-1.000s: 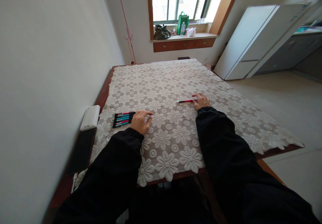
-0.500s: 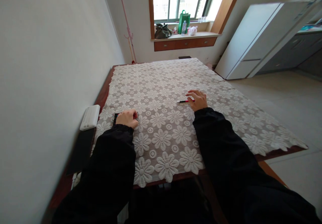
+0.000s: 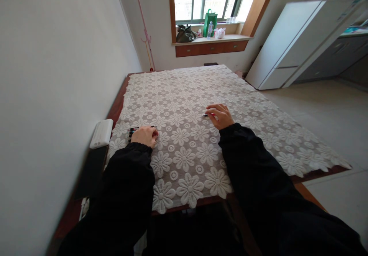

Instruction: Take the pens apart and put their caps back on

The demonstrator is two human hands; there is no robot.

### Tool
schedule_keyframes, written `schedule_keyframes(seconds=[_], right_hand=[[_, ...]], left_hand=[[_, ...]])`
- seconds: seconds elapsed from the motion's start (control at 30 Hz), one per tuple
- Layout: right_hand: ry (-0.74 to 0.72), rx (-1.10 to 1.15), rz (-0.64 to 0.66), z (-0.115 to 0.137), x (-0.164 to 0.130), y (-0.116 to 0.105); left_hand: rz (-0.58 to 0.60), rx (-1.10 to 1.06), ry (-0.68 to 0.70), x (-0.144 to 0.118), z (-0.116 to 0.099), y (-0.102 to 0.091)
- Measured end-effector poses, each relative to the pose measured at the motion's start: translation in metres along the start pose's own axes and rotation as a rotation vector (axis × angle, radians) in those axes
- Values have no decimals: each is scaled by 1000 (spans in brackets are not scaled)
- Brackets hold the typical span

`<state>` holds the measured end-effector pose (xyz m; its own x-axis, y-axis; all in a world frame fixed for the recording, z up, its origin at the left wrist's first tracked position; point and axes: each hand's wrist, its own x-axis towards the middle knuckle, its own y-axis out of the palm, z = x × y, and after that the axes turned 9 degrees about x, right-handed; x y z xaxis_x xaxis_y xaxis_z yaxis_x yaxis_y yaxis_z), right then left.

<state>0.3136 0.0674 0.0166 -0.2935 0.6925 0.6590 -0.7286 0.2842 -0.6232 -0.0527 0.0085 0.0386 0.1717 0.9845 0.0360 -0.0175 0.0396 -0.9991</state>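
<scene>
My left hand [image 3: 144,136] rests closed over several black pens [image 3: 133,129] at the left of the lace tablecloth [image 3: 184,158]. Their ends stick out to the left from beneath it, and the rest of them is hidden by the hand. Farther right, my right hand [image 3: 220,117] has its thumb and fingers closed around a thin red and black pen [image 3: 204,115]. That pen's tip points left, and most of its body is covered by the fingers.
A white power bank [image 3: 101,133] and a dark flat object [image 3: 90,171] lie along the table's left edge by the wall. Beyond the table, a windowsill holds a green bag [image 3: 210,23] and a dark bag [image 3: 185,33]. A white fridge [image 3: 290,41] stands at the right.
My right hand has shifted left along the red and black pen, and its fingers have closed on it. Under my left hand, the pens' ends look more spread out.
</scene>
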Motion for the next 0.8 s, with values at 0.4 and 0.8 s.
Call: schedule_keyframes(seconds=[0.4,0.8], right_hand=[[-36,165,9,-1,0,5],[-60,212,23,3,1,7]], left_hand=[[-25,-33,34,-7,-1,-12],[177,72,-128,-8,-4,-14]])
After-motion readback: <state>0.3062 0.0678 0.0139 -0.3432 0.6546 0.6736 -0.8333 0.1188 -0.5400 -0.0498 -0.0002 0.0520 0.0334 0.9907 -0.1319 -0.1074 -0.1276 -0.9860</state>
